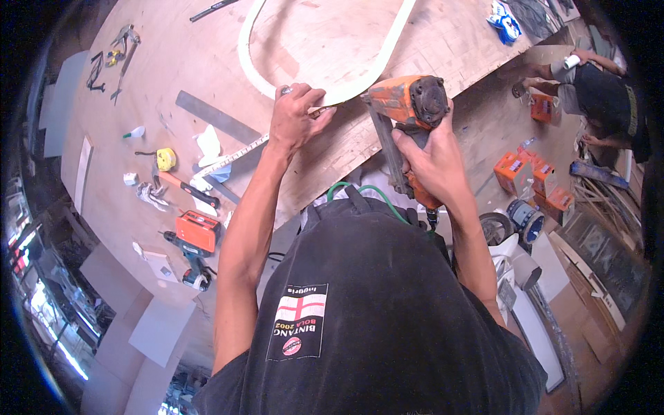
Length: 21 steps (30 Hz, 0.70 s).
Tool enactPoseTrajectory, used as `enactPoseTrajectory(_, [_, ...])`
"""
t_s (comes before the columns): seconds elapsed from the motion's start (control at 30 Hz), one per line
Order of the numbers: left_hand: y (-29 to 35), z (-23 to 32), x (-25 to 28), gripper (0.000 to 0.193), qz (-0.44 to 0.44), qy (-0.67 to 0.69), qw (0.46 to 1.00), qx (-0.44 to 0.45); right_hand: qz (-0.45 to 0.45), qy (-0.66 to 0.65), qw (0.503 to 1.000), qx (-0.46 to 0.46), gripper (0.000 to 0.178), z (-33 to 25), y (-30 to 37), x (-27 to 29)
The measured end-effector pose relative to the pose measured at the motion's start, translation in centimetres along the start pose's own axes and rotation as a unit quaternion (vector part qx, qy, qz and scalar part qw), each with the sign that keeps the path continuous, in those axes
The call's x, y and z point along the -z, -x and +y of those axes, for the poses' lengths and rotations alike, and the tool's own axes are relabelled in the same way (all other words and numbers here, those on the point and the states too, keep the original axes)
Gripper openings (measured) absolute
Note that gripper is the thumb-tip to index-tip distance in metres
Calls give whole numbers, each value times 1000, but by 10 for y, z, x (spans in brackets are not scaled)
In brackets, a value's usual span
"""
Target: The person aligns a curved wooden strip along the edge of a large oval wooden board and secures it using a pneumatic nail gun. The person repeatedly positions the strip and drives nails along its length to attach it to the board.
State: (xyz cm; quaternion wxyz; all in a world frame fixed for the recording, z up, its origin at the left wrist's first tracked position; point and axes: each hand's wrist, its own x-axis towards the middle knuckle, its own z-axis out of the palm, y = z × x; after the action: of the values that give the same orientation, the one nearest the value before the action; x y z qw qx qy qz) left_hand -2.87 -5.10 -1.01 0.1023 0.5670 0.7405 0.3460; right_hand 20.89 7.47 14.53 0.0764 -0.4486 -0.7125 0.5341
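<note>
A white U-shaped curved frame [250,59] lies on the wooden worktable [346,146], its rounded end toward me. At the left part of that bend, my left hand [296,114] has its fingers closed over the frame's edge; the thumb points right. My right hand [436,155] is wrapped round the handle of an orange and black nail gun [395,99]. The gun's nose meets or nearly meets the right part of the bend; whether they touch I cannot tell. A green air hose [382,196] runs below the gun, in front of my body.
Left on the table are a dark flat bar [214,114], a hammer [188,188], a yellow tape measure [165,159], a cordless drill [196,266], an orange box [197,231] and clamps [124,52]. A co-worker [602,97] is at the right, near orange boxes [512,173] on the floor.
</note>
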Motion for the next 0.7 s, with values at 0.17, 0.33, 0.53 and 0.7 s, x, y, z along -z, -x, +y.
enactPoseTrajectory(0.17, [2,-2,-4,28,9,24,1000,-1,-21,40,999,22,65,-2,-11,-11])
enactPoseTrajectory(0.33, [-1,-5,-5,27,15,15,1000,-6,-29,66,997,22,66,-5,-24,-13])
enactPoseTrajectory(0.53, [-1,-5,-5,26,1,4,1000,4,-30,101,994,38,68,-8,-28,-16])
enactPoseTrajectory(0.7, [0,-6,-5,31,16,-1,1000,-7,-42,123,991,13,68,-18,-27,-18])
